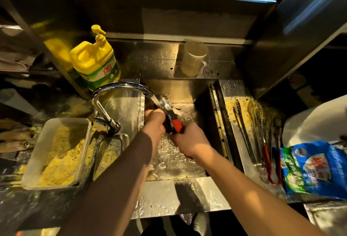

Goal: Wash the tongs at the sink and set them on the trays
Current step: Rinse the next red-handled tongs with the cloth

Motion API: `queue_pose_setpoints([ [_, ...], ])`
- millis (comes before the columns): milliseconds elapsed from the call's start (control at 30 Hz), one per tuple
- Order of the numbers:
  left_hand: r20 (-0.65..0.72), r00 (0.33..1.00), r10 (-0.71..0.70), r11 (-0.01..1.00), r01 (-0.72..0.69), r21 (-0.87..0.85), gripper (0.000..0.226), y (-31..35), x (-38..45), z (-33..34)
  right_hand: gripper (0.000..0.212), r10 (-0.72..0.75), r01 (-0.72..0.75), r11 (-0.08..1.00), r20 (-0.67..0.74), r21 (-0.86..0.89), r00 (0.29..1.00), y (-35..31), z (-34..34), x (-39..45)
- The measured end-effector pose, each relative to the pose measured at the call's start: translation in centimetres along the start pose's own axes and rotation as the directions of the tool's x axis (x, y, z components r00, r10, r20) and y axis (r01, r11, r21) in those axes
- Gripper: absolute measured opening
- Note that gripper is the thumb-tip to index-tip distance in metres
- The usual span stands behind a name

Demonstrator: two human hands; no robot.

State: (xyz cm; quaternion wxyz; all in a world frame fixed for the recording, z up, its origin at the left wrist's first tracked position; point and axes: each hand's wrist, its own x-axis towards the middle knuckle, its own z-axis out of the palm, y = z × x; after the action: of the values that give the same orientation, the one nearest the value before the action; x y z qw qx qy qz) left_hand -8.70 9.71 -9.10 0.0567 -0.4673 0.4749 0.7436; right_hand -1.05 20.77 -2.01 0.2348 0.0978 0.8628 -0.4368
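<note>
Head view, looking down into a steel sink (202,93).

Tongs (170,112): held over the basin, directly under the spout of the chrome faucet (120,87). Water stream strikes the metal arms near the tip end. Arms are bare shiny metal, pressed close together; handle end carries an orange-red grip with a darker section beside it. Tongs lie at a slant, tips toward the faucet and away from the person, grip toward the person.

Left hand (155,121): fingers curled closed around the tongs at mid-length, just left of the orange-red grip.
Right hand (190,140): fingers wrapped closed on the grip end, the orange-red part showing above the knuckles. The two hands sit just beside each other.

Basin floor is wet, with splashing water below the hands.

Right of the basin: metal tray (238,136) holding several other tongs (244,132), laid lengthwise, some with red handles. Yellowish crumbs scattered at the tray's far end. A blue and green bag (317,168) lies at the tray's right edge.

Left of the basin: white tray of yellow crumb (62,153). Yellow pump bottle of dish soap (95,61) behind the faucet. Pale plastic cup (194,57) on the back ledge.
</note>
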Motion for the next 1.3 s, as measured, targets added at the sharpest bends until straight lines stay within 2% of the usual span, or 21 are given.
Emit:
queue_pose_setpoints([
  [133,-0.01,1.0,0.028,0.998,-0.027,0.064,0.021,-0.6,-0.1,-0.3,0.006,-0.011,0.011,1.0,-0.006,-0.005,1.0,0.0,0.0,0.1],
  [233,-0.013,1.0,-0.006,1.0,0.006,0.007,0.027,-0.9,0.2,-0.8,0.006,0.015,-0.013,0.997,0.025,-0.083,1.0,0.6,0.2,-0.5],
  [367,0.024,0.999,-0.039,0.999,0.039,0.004,0.02,-1.9,-0.2,-1.4,0.009,-0.014,0.015,0.994,0.009,-0.109,1.0,0.3,0.4,-0.5],
  [433,0.015,0.996,-0.083,0.996,0.084,-0.017,0.016,-1.6,0.0,-1.7,0.008,0.028,-0.023,0.996,0.056,-0.09,0.998,0.5,-0.1,-0.9],
  [533,-0.193,0.98,0.057,0.995,-0.071,-0.064,0.025,0.4,1.7,-3.2,0.008,0.144,-0.185,0.961,0.199,0.207,0.969,2.3,-2.5,-1.8],
  [600,-0.236,0.971,0.047,0.99,-0.077,-0.121,0.022,0.6,1.9,-4.5,0.018,0.203,-0.298,0.862,0.258,0.41,0.944,3.2,-4.2,-2.0],
  [667,-0.138,0.99,-0.01,0.989,-0.01,-0.146,0.01,-0.6,1.4,-5.4,0.022,0.239,-0.398,0.746,0.342,0.534,0.909,3.3,-4.9,-1.7],
  [767,0.049,0.992,-0.113,0.984,0.119,-0.132,0.012,-2.9,0.8,-6.8,0.02,0.212,-0.473,0.62,0.446,0.626,0.869,3.2,-4.3,-1.7],
  [800,0.091,0.985,-0.144,0.983,0.153,-0.101,0.013,-3.5,0.4,-7.1,0.02,0.213,-0.465,0.622,0.435,0.63,0.875,3.2,-4.1,-1.7],
  [867,0.113,0.98,-0.164,0.986,0.168,-0.023,0.021,-4.7,-0.5,-7.4,0.019,0.231,-0.355,0.767,0.286,0.535,0.93,3.5,-3.7,-1.7],
  [933,0.142,0.975,-0.17,0.985,0.162,0.062,0.024,-5.6,-1.3,-7.4,0.012,0.164,-0.166,0.954,0.029,0.248,0.986,3.8,-3.4,-1.9],
  [1000,0.17,0.961,-0.217,0.969,0.192,0.154,0.039,-6.2,-2.5,-7.1,0.009,0.029,-0.041,0.995,-0.127,-0.09,0.991,4.2,-3.8,-2.2],
  [1033,0.2,0.953,-0.225,0.962,0.185,0.201,0.042,-6.4,-3.2,-6.8,0.01,-0.004,-0.019,0.988,-0.156,-0.151,0.988,4.4,-4.2,-2.5],
  [1100,0.27,0.94,-0.208,0.957,0.139,0.254,0.039,-6.4,-5.1,-5.8,0.009,-0.012,-0.008,0.994,-0.18,-0.109,0.984,4.9,-5.6,-3.3],
  [1167,0.327,0.932,-0.157,0.969,0.081,0.234,0.029,-6.4,-7.3,-4.1,0.008,-0.016,0.0,0.997,-0.215,-0.075,0.977,5.6,-7.4,-4.4],
  [1300,0.413,0.905,-0.104,0.96,-0.017,0.279,0.016,-7.6,-12.3,1.0,0.008,-0.039,0.021,0.998,-0.341,-0.057,0.939,8.5,-12.5,-8.2],
])
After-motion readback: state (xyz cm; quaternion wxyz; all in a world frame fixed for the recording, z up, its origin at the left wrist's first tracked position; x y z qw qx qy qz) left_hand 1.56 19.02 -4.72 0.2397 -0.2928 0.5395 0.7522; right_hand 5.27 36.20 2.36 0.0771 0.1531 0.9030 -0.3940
